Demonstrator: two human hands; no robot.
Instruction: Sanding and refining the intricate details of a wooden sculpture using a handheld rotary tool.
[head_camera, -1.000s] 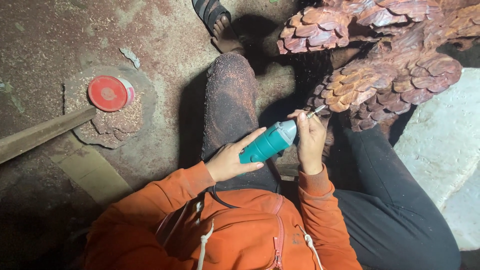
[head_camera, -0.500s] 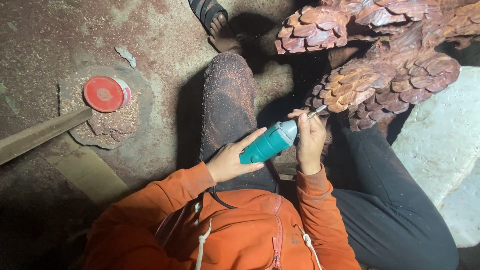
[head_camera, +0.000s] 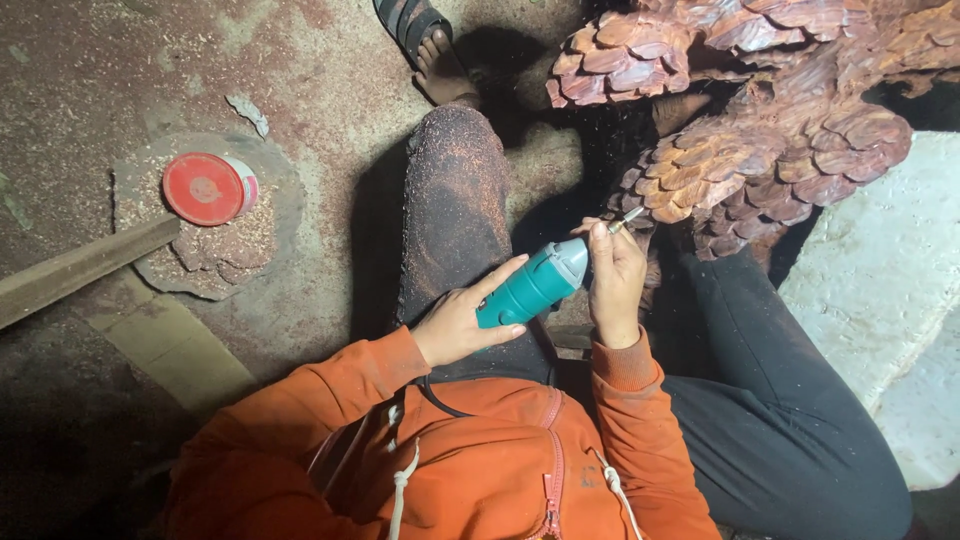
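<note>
Both hands clamp a teal plastic rotary grinder (head_camera: 532, 285): left hand (head_camera: 462, 322) wraps its body, right hand (head_camera: 615, 280) fingers pinch its nose beside the reddish scaled wooden carving (head_camera: 740, 150); a red-lidded round tin (head_camera: 208, 188) sits well apart on the dusty floor (head_camera: 300, 80).

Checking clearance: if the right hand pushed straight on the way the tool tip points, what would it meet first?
Probably the carved reddish wooden scaled sculpture; the right hand and metal tip sit just short of it.

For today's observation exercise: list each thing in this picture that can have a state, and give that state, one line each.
Teal rotary tool: held in both hands, tip at the carving.
Left hand: closed round the tool's body.
Right hand: pinching the tool's nose.
Wooden carving: scaled, reddish, unfinished look.
Red-lidded container: lid on, lying in sawdust.
Trouser leg: dusted with sawdust.
</note>
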